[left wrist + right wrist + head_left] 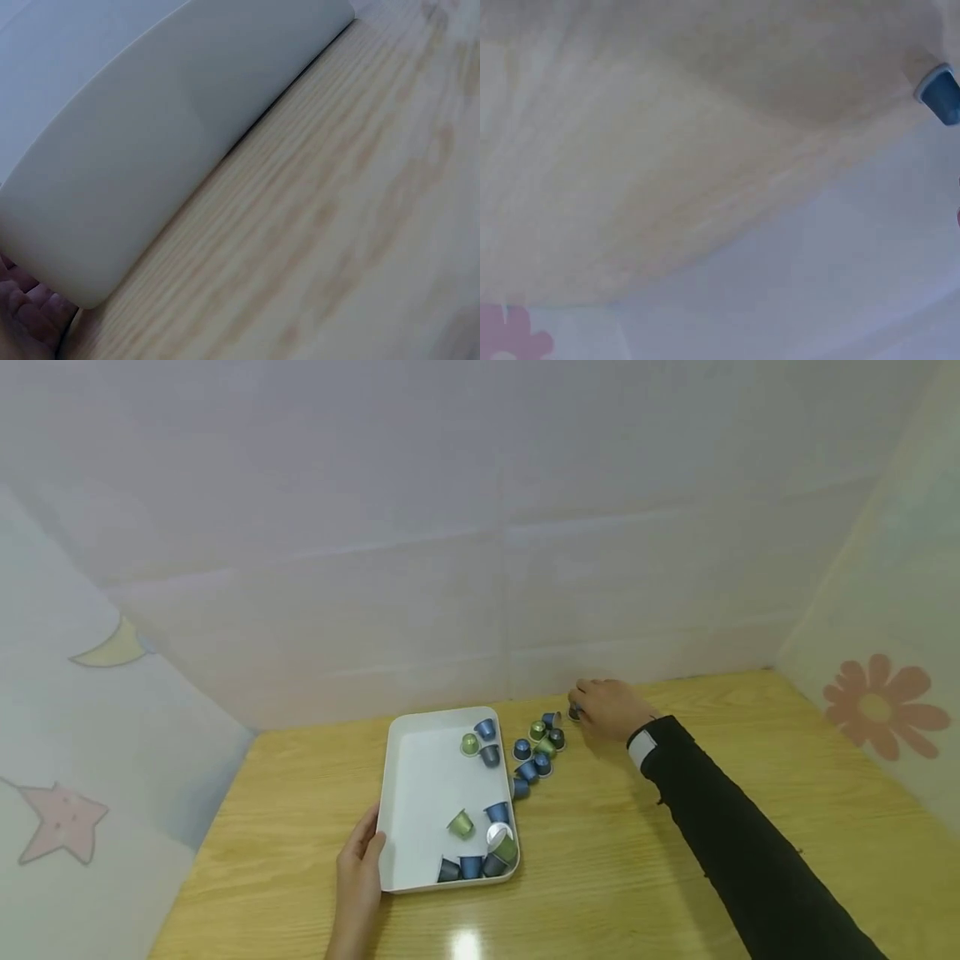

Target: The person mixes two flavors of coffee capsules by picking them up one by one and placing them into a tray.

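At the lower left side of a white tray (pixel 420 777), my left hand (pixel 358 868) grips the edge, thumb at the rim. The left wrist view shows the tray's outer wall (pixel 150 150) close up, with curled fingers (pixel 34 311) at its lower corner. My right hand (pixel 611 708) is near the back of the table, its fingers curled over a dark coffee capsule (pixel 574 712); the thumb is hidden. A blue coffee capsule (pixel 941 94) appears at the border of the right wrist view. Green, blue and dark capsules lie inside the tray, including a green one (pixel 461 824).
Several loose capsules, among them a blue one (pixel 522 749), lie on the wooden table (pixel 637 860) between the tray's right side and my right hand. A pale wall (pixel 450 610) rises behind the table, and decorated side walls stand left and right.
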Motion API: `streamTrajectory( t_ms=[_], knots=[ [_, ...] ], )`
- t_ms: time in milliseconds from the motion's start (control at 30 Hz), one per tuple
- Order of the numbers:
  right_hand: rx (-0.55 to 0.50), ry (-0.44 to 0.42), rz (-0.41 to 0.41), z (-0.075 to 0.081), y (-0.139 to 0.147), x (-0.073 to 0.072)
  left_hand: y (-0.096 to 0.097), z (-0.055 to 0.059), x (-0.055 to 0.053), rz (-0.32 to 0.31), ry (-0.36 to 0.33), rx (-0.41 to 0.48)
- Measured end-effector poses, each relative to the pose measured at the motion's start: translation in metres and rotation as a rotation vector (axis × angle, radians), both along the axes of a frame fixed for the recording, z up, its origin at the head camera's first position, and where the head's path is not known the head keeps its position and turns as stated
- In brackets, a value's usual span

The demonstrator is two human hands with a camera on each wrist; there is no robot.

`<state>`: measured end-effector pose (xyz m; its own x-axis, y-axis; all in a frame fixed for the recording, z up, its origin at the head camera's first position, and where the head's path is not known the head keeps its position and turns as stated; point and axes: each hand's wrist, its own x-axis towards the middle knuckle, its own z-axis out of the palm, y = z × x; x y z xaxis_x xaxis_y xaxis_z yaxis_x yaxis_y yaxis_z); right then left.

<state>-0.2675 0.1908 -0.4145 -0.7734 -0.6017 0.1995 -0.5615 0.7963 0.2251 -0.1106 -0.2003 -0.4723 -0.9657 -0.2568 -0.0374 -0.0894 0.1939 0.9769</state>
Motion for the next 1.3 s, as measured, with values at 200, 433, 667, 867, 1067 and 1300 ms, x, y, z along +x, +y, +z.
streamTrajectory(
  t_ms=[200, 433, 667, 867, 1067, 1300],
  knots=[
    [0.019, 0.015, 0.011, 0.022, -0.014, -0.004, -0.001, 0.003, 0.000, -0.015, -0.008, 0.009],
    [0.025, -0.017, -0.017, 0.036, -0.044, -0.003, 0.002, 0.004, 0.003, -0.028, -0.025, 0.018],
    [-0.013, -0.084, -0.097, 0.042, -0.084, -0.007, 0.001, 0.006, 0.003, -0.017, -0.026, -0.002],
    [0.004, -0.011, -0.078, 0.024, -0.109, -0.017, 0.001, 0.004, 0.006, -0.026, -0.033, 0.002],
    [0.001, -0.004, -0.008, 0.008, -0.126, -0.019, 0.001, 0.001, 0.007, -0.012, -0.039, 0.022],
    [0.019, -0.070, 0.029, 0.012, -0.141, -0.010, 0.004, -0.001, 0.008, -0.024, -0.034, 0.020]
  ],
)
